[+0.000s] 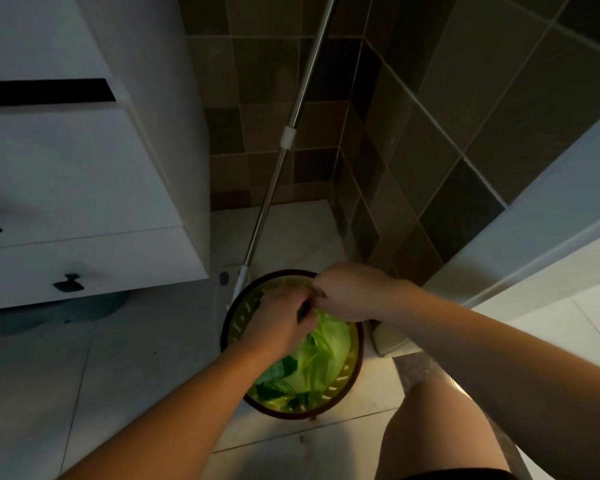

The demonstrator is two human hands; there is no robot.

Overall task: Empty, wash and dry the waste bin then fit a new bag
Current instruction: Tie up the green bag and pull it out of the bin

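A round waste bin (pixel 355 358) with a dark rim and slotted yellow-green wall stands on the tiled floor below me. A crumpled green bag (pixel 321 355) fills its inside. My left hand (pixel 278 320) reaches into the bin from the left and grips the bag's gathered top. My right hand (pixel 350 292) is over the far rim, fingers curled, pinching the same bunch of green plastic beside the left hand. The bottom of the bin is hidden by the bag.
A mop with a metal handle (pixel 288 133) leans in the tiled corner just behind the bin. A white cabinet (pixel 84 188) with dark knobs hangs at left. A white ledge (pixel 534 237) runs at right. My bare knee (pixel 440 420) is close to the bin's right.
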